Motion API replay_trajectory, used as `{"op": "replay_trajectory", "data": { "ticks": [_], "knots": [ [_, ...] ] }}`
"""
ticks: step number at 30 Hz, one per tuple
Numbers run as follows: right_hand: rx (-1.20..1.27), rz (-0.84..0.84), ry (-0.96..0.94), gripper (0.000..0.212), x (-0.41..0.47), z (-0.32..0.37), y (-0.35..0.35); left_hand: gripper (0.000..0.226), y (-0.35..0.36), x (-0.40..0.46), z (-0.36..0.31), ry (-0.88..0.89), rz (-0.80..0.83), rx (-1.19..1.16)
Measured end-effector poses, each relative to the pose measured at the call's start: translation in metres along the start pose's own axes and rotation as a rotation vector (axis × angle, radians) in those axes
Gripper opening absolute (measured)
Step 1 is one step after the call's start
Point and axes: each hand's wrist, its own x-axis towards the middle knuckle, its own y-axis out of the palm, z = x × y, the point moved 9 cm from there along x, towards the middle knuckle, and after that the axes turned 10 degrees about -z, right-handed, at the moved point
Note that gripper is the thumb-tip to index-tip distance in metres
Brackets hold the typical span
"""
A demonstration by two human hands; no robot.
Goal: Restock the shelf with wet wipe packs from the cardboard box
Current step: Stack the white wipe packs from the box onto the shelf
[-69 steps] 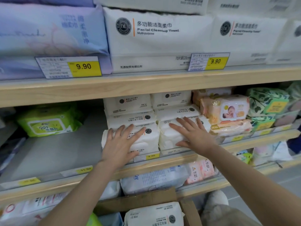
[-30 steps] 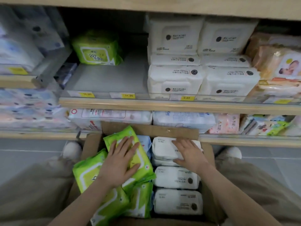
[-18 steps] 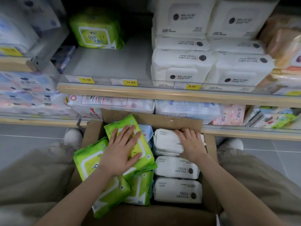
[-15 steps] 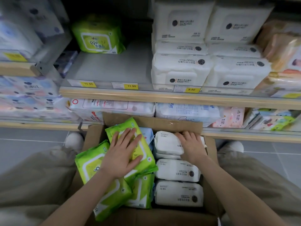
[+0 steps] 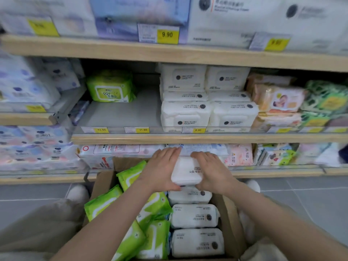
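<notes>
A white wet wipe pack (image 5: 185, 171) is held above the cardboard box (image 5: 230, 219), clamped between my left hand (image 5: 160, 169) on its left side and my right hand (image 5: 211, 170) on its right side. Below it, three more white packs (image 5: 194, 216) lie in a column in the right half of the box. Green packs (image 5: 150, 210) fill the left half. On the middle shelf (image 5: 188, 137), stacks of the same white packs (image 5: 207, 102) stand right of a bare grey stretch (image 5: 122, 113). One green pack (image 5: 111, 87) sits at the back left of that stretch.
Pink baby wipe packs (image 5: 278, 99) and green patterned packs (image 5: 325, 98) stand right of the white stacks. Large tissue packs (image 5: 235, 17) fill the top shelf. The lower shelf (image 5: 120, 153) holds flat packs right behind the box. My knees flank the box on a grey tiled floor (image 5: 310, 202).
Both hands left the packs in the box and closed on one white pack, lifting it up out of the back of the box. My view tilted up toward the shelves.
</notes>
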Motion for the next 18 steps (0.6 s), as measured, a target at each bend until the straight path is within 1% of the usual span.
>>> {"op": "replay_trajectory", "data": {
  "ticks": [2, 4, 6, 8, 10, 13, 16, 18],
  "knots": [
    [0.023, -0.067, -0.027, 0.088, 0.006, 0.015, -0.018, 0.108, -0.012, 0.004, 0.004, -0.016, 0.009, 0.013],
    [0.022, -0.112, -0.073, 0.084, 0.013, 0.027, -0.030, 0.093, -0.029, 0.002, 0.011, -0.030, -0.041, -0.039],
    [-0.019, -0.179, -0.133, 0.083, 0.018, 0.036, -0.041, 0.085, -0.046, -0.005, 0.020, -0.044, -0.075, -0.062],
    [-0.102, -0.210, -0.171, 0.091, 0.022, 0.038, -0.046, 0.086, -0.058, -0.015, 0.031, -0.088, -0.078, -0.081],
    [-0.157, -0.169, -0.166, 0.095, 0.028, 0.041, -0.046, 0.087, -0.068, -0.024, 0.041, -0.126, -0.081, -0.073],
    [-0.058, -0.098, -0.142, 0.086, 0.037, 0.055, -0.043, 0.084, -0.082, -0.036, 0.055, -0.152, -0.079, 0.042],
    [0.015, -0.116, -0.152, 0.082, 0.046, 0.074, -0.043, 0.088, -0.090, -0.039, 0.059, -0.146, -0.115, 0.193],
    [0.028, -0.121, -0.172, 0.080, 0.052, 0.086, -0.039, 0.093, -0.087, -0.038, 0.058, -0.138, -0.125, 0.234]
  ]
}}
